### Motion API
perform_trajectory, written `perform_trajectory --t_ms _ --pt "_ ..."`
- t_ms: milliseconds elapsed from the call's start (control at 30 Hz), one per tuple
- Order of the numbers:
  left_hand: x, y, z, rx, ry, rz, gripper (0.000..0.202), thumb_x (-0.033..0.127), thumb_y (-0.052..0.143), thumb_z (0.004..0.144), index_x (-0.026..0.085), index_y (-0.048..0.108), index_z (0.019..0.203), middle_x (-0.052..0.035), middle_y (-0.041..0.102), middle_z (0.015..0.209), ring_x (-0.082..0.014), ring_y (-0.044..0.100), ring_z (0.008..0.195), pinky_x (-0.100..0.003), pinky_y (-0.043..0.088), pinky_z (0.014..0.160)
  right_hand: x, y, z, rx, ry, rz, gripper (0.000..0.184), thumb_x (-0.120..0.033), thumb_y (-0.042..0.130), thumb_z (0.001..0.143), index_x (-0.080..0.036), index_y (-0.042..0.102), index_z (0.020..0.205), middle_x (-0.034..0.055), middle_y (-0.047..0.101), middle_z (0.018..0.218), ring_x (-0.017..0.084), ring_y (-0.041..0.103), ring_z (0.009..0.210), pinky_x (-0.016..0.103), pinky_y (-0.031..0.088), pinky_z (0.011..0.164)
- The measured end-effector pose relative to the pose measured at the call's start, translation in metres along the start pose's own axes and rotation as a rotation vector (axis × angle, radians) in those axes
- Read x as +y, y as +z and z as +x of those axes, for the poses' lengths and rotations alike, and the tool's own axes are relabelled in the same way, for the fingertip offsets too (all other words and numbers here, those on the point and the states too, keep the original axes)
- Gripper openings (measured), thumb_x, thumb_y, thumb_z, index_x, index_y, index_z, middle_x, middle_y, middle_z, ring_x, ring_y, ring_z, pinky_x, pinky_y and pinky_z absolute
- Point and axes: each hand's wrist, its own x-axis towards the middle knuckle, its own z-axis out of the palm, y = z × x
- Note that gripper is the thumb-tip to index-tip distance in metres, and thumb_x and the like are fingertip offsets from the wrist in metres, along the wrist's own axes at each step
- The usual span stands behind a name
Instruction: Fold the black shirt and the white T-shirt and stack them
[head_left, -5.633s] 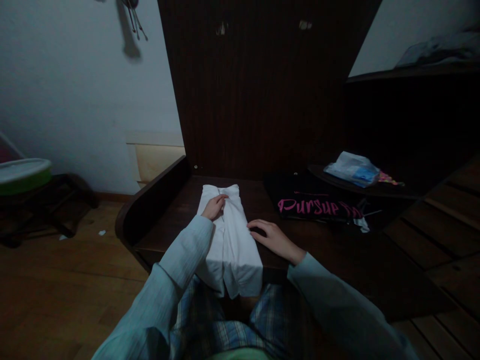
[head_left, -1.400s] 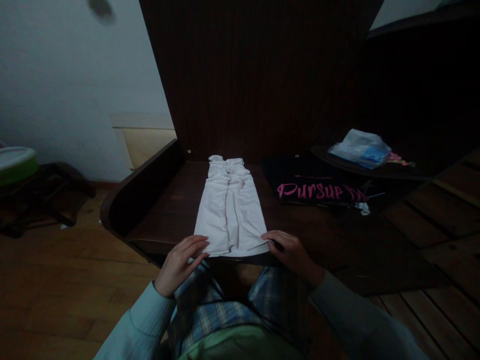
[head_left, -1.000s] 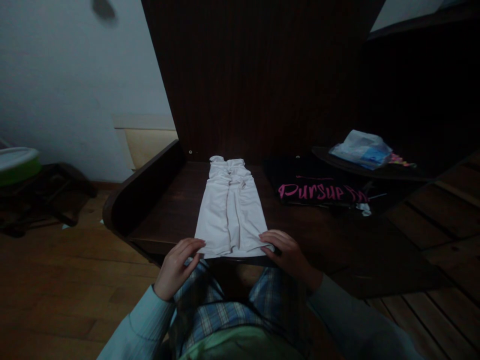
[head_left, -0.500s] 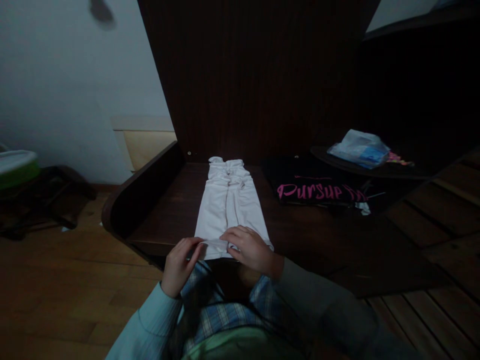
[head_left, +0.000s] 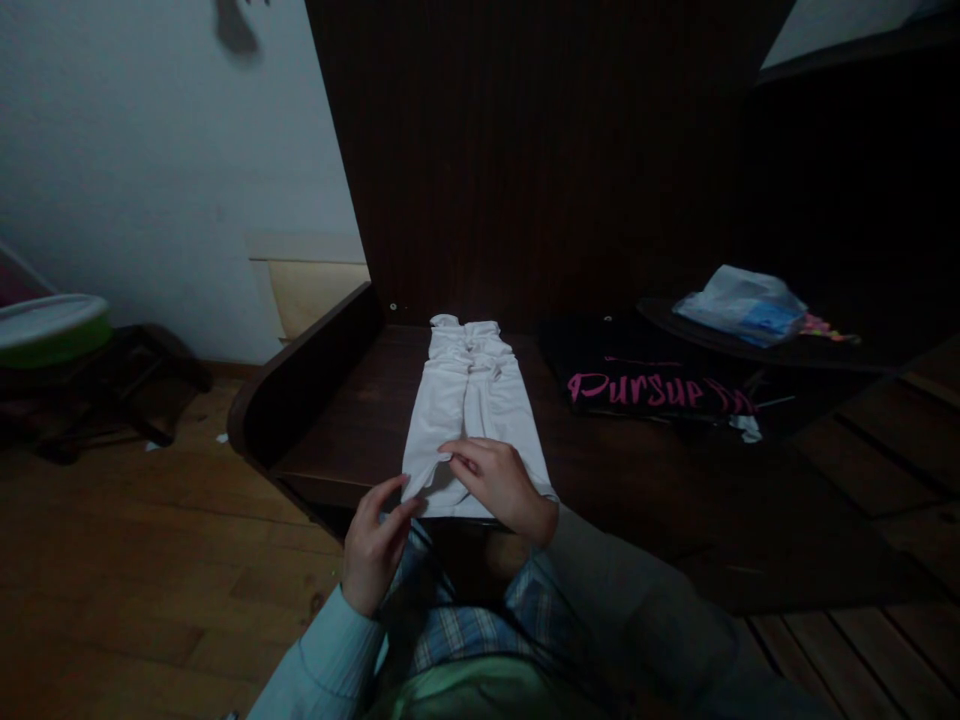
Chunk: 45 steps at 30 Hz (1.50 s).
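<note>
A white garment (head_left: pixel 441 405), folded into a long narrow strip, lies on the dark wooden surface with its far end bunched and wrinkled. At its near edge my right hand (head_left: pixel 499 485) pinches a bit of the cloth, lifting it into a small raised fold. My left hand (head_left: pixel 375 545) is at the near left corner, thumb and forefinger closed about the edge of the cloth. Right of the garment is a folded black garment (head_left: pixel 585 360) with pink lettering.
A dark wooden side panel (head_left: pixel 300 375) borders the surface on the left, and a tall dark panel (head_left: pixel 525 180) rises behind. On a rounded shelf (head_left: pixel 675 335) at right sits a plastic packet (head_left: pixel 742 305). A green-and-white basin (head_left: pixel 56 330) rests on a stool at far left.
My right hand has raised the near edge of the white garment, pulling a fold up and away from me. My left hand stays by the near left corner. The view has shifted slightly.
</note>
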Motion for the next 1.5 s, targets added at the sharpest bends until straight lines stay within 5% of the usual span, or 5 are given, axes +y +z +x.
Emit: perform_trajectory --t_ms 300,567,867,1167,1500 --pt "0.003 -0.008 0.009 -0.181 0.031 0.069 0.034 0.014 0.047 0.077 0.023 0.056 0.109 -0.0099 0.052 0.112 -0.0233 0.051 0.099 -0.037 0.048 0.080 -0.005 -0.001 0.009 0.013 0.021 0.077 0.019 -0.014 0.050 0.081 -0.023 0.064 0.090 0.0005 0.068 0.085 0.013 0.063 0.077 0.022 0.047 0.070" --pt "0.011 -0.012 0.013 -0.150 -0.035 0.179 0.023 0.022 0.045 0.082 0.024 0.060 0.099 -0.0068 0.055 0.093 -0.0179 0.053 0.081 -0.028 0.048 0.067 -0.009 0.000 0.011 0.015 0.010 0.079 0.020 -0.013 0.050 0.080 -0.023 0.064 0.090 0.0000 0.069 0.087 0.014 0.063 0.079 0.022 0.047 0.071" --pt "0.012 -0.014 0.015 -0.151 -0.034 0.218 0.020 0.020 0.043 0.083 0.023 0.061 0.090 -0.0071 0.055 0.098 -0.0186 0.052 0.083 -0.029 0.047 0.067 -0.007 -0.001 0.012 0.013 0.000 0.086 0.020 -0.014 0.049 0.081 -0.024 0.064 0.090 -0.0001 0.068 0.086 0.013 0.063 0.079 0.022 0.047 0.072" --pt "0.007 -0.011 0.012 -0.190 -0.049 0.135 0.029 0.012 0.039 0.080 0.022 0.055 0.103 -0.0059 0.058 0.097 -0.0184 0.055 0.085 -0.029 0.048 0.072 -0.008 0.001 0.012 -0.009 0.001 0.086 0.019 -0.013 0.050 0.081 -0.021 0.064 0.091 0.0016 0.068 0.086 0.014 0.063 0.079 0.022 0.047 0.071" --pt "0.007 -0.013 0.015 -0.175 -0.058 0.142 0.020 0.025 0.043 0.084 0.020 0.057 0.097 -0.0056 0.060 0.093 -0.0174 0.058 0.084 -0.028 0.048 0.073 -0.003 0.001 0.012 -0.058 0.036 0.132 0.021 -0.013 0.049 0.081 -0.021 0.065 0.092 0.0012 0.068 0.087 0.012 0.062 0.077 0.021 0.045 0.070"
